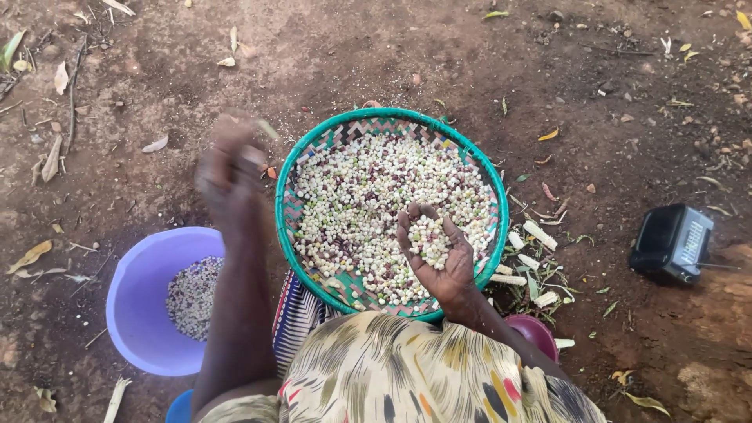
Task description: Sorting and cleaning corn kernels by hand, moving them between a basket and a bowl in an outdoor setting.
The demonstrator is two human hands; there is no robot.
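Over bare dirt [439, 55], right hand [433, 249] cups kernels [427, 237], grip half open.

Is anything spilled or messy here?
Yes. Pale cob pieces lie scattered on the dirt right of the green-rimmed woven tray, outside any container. The kernels stay inside the tray, and the right hand cups some. The left hand is blurred.
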